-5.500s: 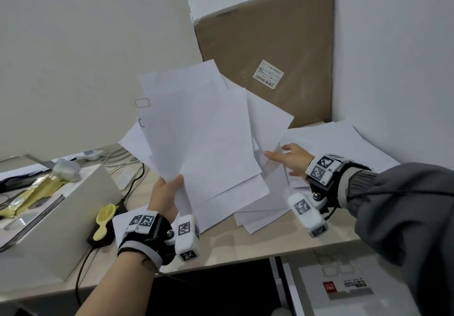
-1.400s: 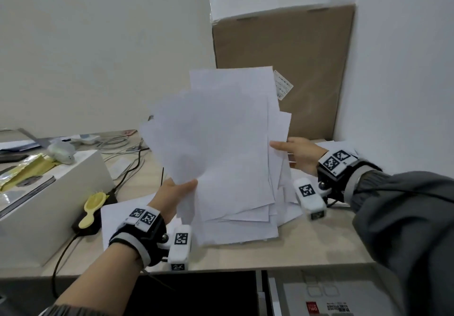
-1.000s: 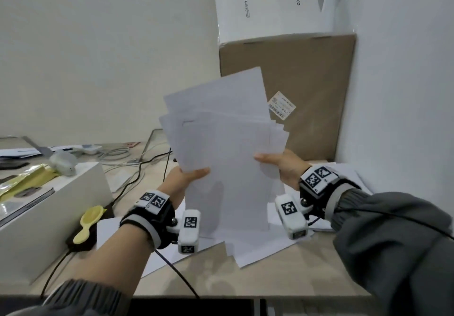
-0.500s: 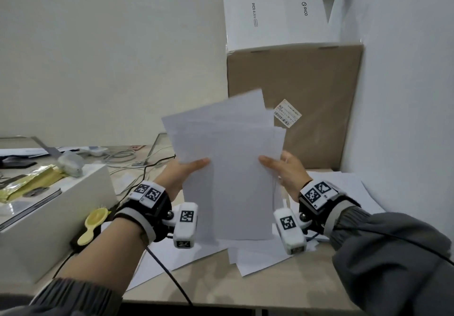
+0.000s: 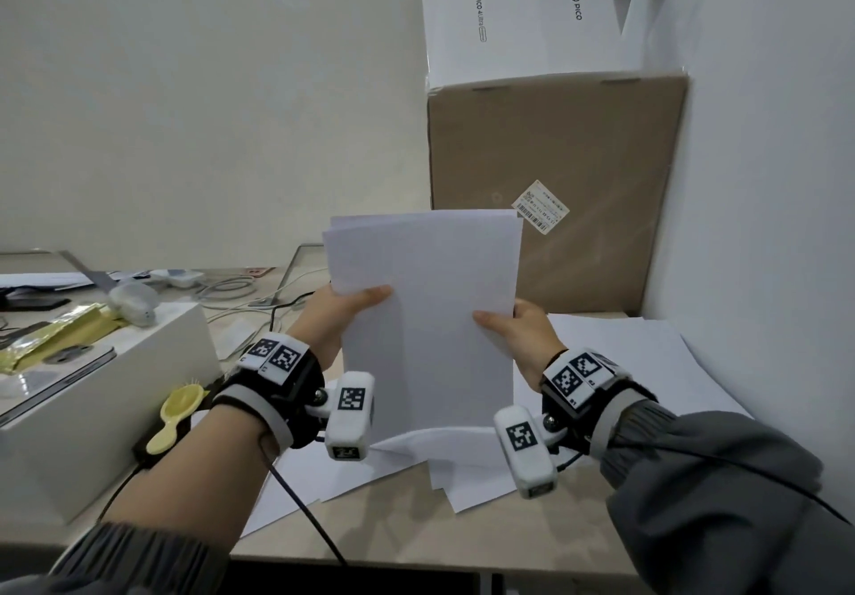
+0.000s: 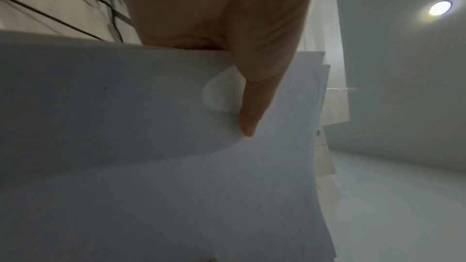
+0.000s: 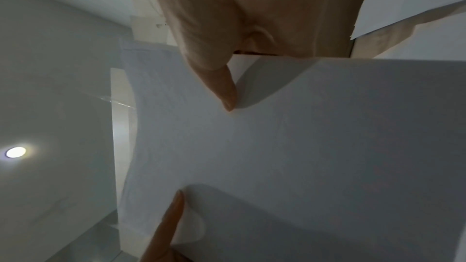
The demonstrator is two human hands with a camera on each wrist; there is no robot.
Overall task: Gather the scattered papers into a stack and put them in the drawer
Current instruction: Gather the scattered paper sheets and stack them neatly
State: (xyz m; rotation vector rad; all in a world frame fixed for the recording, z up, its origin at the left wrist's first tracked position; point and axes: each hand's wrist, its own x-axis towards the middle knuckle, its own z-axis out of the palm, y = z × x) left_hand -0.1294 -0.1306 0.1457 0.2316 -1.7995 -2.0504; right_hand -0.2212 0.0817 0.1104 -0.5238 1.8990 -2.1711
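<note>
An upright stack of white papers [image 5: 428, 312] stands on its lower edge on the desk, nearly squared, with a few sheet edges offset at the top left. My left hand [image 5: 344, 312] grips its left edge, thumb on the front sheet. My right hand [image 5: 509, 328] grips the right edge, thumb also in front. The left wrist view shows my left thumb [image 6: 254, 107] pressed on the stack [image 6: 176, 166]. The right wrist view shows my right thumb [image 7: 221, 87] on the stack [image 7: 302, 146]. Loose sheets [image 5: 476, 469] lie flat below, and more papers [image 5: 647, 372] lie at the right. No drawer is in view.
A brown cardboard box [image 5: 578, 187] with a white box [image 5: 523, 16] on top stands behind the stack in the wall corner. At the left sit a white box [image 5: 92, 409], a yellow spoon-shaped item [image 5: 178, 414], cables [image 5: 240, 289] and clutter.
The fanned sheets have been drawn together into one nearly even upright stack. Both hands closed in on its side edges, and the stack dropped lower toward the desk.
</note>
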